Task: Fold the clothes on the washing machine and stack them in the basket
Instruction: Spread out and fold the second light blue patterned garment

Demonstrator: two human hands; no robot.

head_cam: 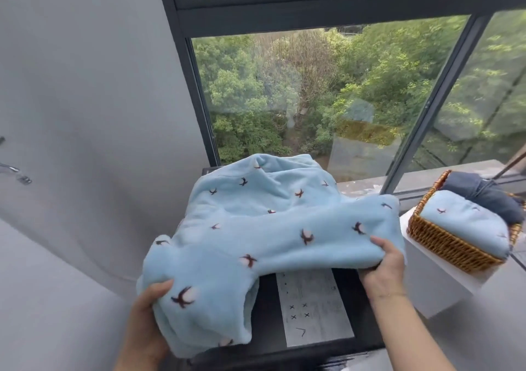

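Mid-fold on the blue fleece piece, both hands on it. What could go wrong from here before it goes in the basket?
1. The fleece garment overhangs the washing machine front at the left hand; it might slide off.
2. The right hand grips only one bunched edge, so the fold may skew.
3. The wicker basket already holds a folded blue piece and dark clothes; another bulky item may topple.

Soft, even daylight enters through the window [327, 91] at twelve o'clock, leaving shadows faint. The glass shows pale reflections toward two o'clock. Wide-angle distortion bends the grey wall [85, 114] at nine o'clock, and the edges look slightly smeared.
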